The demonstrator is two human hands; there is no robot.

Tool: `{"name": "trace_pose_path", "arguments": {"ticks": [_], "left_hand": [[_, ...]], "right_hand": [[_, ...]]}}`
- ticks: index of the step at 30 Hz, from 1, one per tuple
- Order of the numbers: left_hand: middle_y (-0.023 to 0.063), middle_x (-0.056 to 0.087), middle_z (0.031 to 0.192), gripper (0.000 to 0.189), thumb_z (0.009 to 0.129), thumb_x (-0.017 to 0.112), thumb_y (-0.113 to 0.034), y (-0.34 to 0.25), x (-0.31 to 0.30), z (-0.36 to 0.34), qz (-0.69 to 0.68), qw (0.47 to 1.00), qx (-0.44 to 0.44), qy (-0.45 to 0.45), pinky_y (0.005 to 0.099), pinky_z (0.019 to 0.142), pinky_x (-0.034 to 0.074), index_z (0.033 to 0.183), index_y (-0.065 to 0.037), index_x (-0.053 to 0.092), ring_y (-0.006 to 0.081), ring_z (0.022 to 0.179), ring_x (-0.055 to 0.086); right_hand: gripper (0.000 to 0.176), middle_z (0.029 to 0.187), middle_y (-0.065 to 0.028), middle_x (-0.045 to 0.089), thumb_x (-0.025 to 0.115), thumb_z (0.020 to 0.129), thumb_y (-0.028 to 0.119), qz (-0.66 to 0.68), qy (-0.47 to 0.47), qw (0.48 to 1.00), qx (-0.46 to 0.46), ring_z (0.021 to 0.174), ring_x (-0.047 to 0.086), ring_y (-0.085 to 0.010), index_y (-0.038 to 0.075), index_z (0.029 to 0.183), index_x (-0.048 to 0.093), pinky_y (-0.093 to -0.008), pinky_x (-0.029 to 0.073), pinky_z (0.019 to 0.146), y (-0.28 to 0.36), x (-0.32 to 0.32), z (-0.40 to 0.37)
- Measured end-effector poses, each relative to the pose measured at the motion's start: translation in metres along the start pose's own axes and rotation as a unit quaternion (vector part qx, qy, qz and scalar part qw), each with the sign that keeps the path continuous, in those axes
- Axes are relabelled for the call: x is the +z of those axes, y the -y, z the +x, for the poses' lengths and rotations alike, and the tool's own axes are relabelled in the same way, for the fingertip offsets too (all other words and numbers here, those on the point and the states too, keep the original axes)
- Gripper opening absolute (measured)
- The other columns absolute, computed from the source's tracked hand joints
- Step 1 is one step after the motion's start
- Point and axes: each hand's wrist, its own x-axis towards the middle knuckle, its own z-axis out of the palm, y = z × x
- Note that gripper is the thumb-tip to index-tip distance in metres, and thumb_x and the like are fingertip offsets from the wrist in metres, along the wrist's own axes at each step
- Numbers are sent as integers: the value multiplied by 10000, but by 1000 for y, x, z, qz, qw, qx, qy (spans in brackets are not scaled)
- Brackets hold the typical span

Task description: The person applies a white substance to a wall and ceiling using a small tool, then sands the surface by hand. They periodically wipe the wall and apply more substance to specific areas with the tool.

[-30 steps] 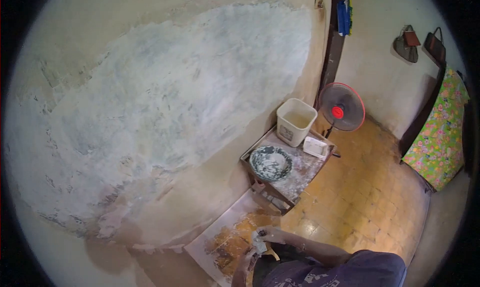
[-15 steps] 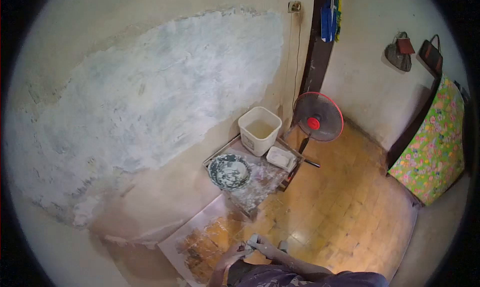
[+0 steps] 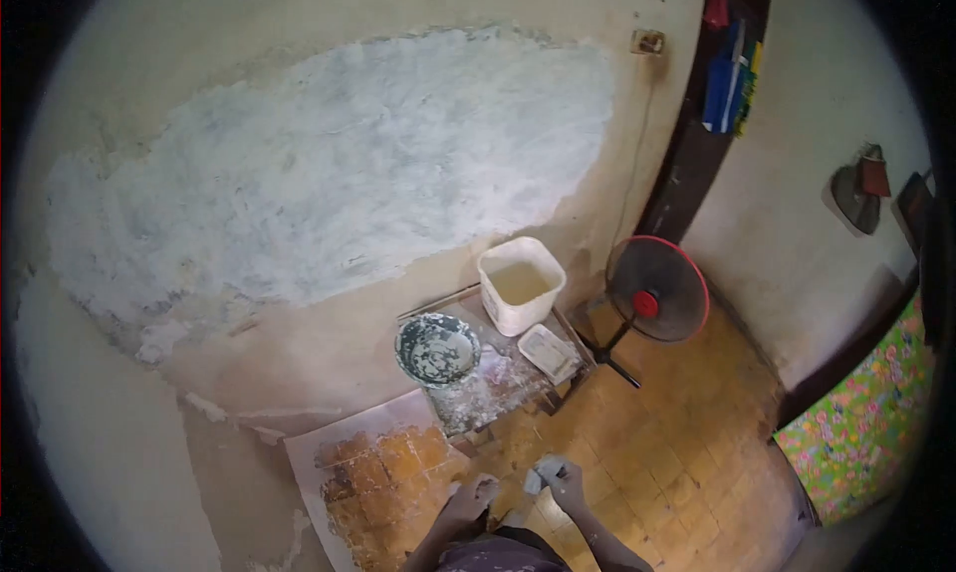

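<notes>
My right hand (image 3: 566, 484) grips a small flat plate coated in grey-white, like a putty scraper (image 3: 538, 472), over the tiled floor. To its left, my left hand (image 3: 470, 499) is closed, with a whitish patch at the fingers; what it holds, if anything, I cannot make out. Beyond both hands stands a low table (image 3: 478, 403) smeared with white paste. It bears a dark basin (image 3: 406, 358) streaked with paste, a tall white bucket (image 3: 508, 318) with cloudy liquid inside, and a small white tub (image 3: 546, 355).
A large white-grey coated patch covers the wall (image 3: 349, 164). A red-rimmed fan (image 3: 657, 288) stands right of the table. A pale sheet (image 3: 309, 453) edges the paste-spattered floor at left. Flowered green fabric (image 3: 866, 413) leans at the right, and bags (image 3: 856, 196) hang on the wall.
My hands were together at the scraper and are now apart, the right one holding it. The view has shifted, so the fan and bags appear lower and farther right.
</notes>
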Motion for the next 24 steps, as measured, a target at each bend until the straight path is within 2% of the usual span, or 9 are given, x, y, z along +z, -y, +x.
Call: {"name": "trace_pose_path", "arguments": {"ticks": [4, 5, 8, 11, 13, 16, 17, 22, 24], "left_hand": [[141, 667, 1061, 339, 969, 589, -254, -4, -42, 9, 61, 998, 16, -29, 363, 899, 498, 1183, 9, 570, 235, 1000, 646], [161, 663, 1112, 344, 965, 590, -256, -4, -49, 20, 126, 989, -59, -50, 370, 926, 491, 1187, 6, 570, 255, 1061, 637], [164, 660, 1133, 342, 961, 594, -256, -8, -63, 49, 91, 995, 14, -41, 377, 928, 490, 1193, -5, 573, 257, 1073, 635], [155, 665, 1056, 298, 967, 576, -247, -27, -58, 89, 91, 993, 44, -56, 377, 893, 499, 1156, -17, 587, 261, 1014, 644], [155, 666, 1010, 263, 962, 572, -228, -33, -55, 107, 97, 985, 130, -60, 378, 859, 510, 1122, -21, 603, 269, 973, 651], [155, 673, 1004, 250, 951, 585, -219, -64, -47, 118, 86, 989, 113, -47, 378, 829, 521, 1104, -23, 618, 270, 952, 662], [150, 686, 1012, 242, 955, 576, -207, -55, -47, 123, 101, 977, 183, -47, 372, 808, 530, 1098, -21, 629, 263, 944, 672], [141, 678, 1059, 267, 967, 555, -192, -50, -44, 119, 93, 992, 20, -77, 371, 833, 520, 1141, 3, 609, 239, 973, 662], [138, 671, 1091, 298, 967, 545, -197, -34, -48, 116, 26, 995, -26, -88, 369, 852, 513, 1170, 16, 593, 231, 1000, 653]], "right_hand": [[87, 813, -55, 673, 702, 861, 56, -26, -52, 997, -52, 740, 640, -124, 2, 902, 648, -287, 523, 664, 11, -7, 44], [92, 822, -58, 673, 699, 862, 53, -11, -45, 998, -52, 753, 644, -128, 1, 907, 638, -289, 526, 675, 8, -5, 49], [111, 848, -67, 672, 692, 865, 42, 32, -31, 998, -54, 793, 655, -143, 0, 923, 609, -295, 536, 706, 3, 4, 65], [256, 1020, -78, 664, 676, 880, 50, 78, 44, 994, -63, 861, 649, -132, 2, 1107, 568, -299, 534, 726, -11, 5, 69], [201, 986, -77, 669, 648, 897, 44, 22, 9, 999, -46, 850, 647, -128, -12, 1083, 595, -297, 534, 725, -2, 8, 67], [133, 867, -80, 686, 651, 910, 81, -17, 3, 1000, -18, 777, 645, -125, -39, 966, 643, -287, 526, 705, 33, 1, 91], [150, 815, -82, 692, 660, 912, 101, -20, 10, 1000, -5, 744, 645, -125, -49, 914, 660, -283, 522, 695, 37, -1, 96], [115, 783, -41, 670, 631, 911, 75, -8, 36, 999, -36, 724, 612, -96, -30, 917, 679, -268, 500, 676, -8, -33, 169], [162, 745, -8, 656, 676, 895, 123, -27, 27, 997, -66, 692, 588, -74, -31, 846, 675, -253, 480, 621, 55, -39, 201]]}}
